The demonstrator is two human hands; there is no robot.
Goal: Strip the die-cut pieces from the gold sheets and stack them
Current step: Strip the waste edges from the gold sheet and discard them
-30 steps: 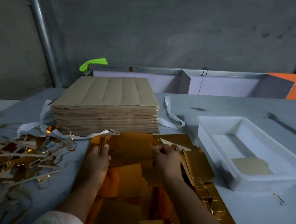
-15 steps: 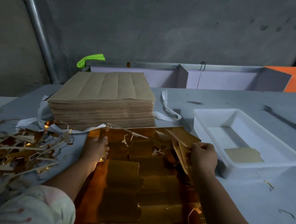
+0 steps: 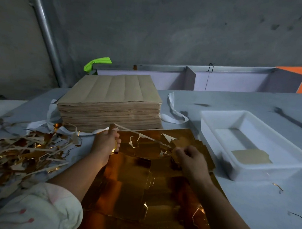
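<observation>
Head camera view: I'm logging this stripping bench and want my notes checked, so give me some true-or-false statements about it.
1. The white plastic tray holds one flat tan card piece. True.
2. The pile of gold and tan waste strips lies right of the shiny gold sheets. False: it lies to their left.
3. The left hand grips a thin waste strip. True.
4. The tall stack of tan card sheets sits in the tray. False: it stands on the grey table, behind the gold sheets.
5. The right hand lies flat and open. False: its fingers curl on gold die-cut pieces.
</observation>
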